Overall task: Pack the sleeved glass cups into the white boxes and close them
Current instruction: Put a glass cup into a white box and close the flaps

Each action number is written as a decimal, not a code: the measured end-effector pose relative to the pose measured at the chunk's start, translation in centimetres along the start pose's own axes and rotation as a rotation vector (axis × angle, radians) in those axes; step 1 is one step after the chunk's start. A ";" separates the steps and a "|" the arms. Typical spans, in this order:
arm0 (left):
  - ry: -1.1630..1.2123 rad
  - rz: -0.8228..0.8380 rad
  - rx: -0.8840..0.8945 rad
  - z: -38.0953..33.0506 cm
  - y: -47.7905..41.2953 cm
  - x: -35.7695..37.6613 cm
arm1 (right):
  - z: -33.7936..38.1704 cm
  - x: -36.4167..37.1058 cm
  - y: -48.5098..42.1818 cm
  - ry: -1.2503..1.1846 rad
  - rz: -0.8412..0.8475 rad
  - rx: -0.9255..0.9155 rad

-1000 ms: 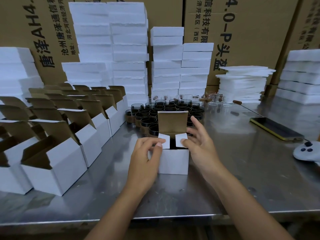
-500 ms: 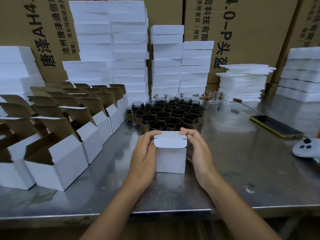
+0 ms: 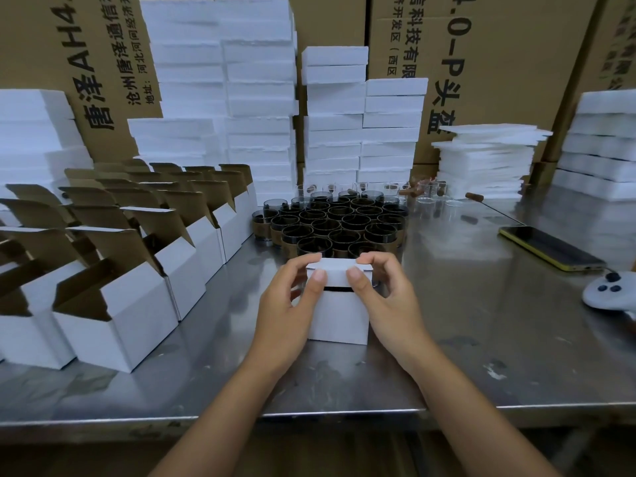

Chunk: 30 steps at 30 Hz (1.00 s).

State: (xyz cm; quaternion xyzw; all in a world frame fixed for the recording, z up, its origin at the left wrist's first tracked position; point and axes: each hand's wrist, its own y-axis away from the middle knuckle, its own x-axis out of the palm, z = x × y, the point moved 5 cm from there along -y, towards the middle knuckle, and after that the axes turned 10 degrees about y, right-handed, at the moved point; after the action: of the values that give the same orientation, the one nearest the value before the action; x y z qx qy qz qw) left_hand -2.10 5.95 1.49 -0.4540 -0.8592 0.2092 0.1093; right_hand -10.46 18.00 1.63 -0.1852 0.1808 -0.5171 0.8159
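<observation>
At a steel table (image 3: 464,366), a person's left hand (image 3: 287,306) and right hand (image 3: 387,299) clamp the lid (image 3: 337,275) of a small white box (image 3: 339,318). The thumbs press on its front flap and the fingers curl over the top. A dark slit under the flap shows the lid is not fully tucked in. The box stands between the two hands. Just beyond the fingertips, sleeved glass cups (image 3: 339,223) stand clustered together. Out from the left hand, rows of open white boxes (image 3: 137,301) stand with flaps raised. Well off the right hand lie a phone (image 3: 550,249) and a white controller (image 3: 607,296). Stacks of white foam (image 3: 258,98) rise beyond the cups.
</observation>
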 end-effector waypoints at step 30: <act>0.040 0.017 -0.083 1.3 -0.3 0.0 | -0.8 0.1 0.3 0.052 0.026 0.067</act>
State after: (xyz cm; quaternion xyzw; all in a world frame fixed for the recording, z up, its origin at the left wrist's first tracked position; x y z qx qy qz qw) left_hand -2.84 5.49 0.48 -0.4694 -0.8609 0.1652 0.1055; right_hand -10.51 17.91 0.79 -0.1419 0.1870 -0.5167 0.8233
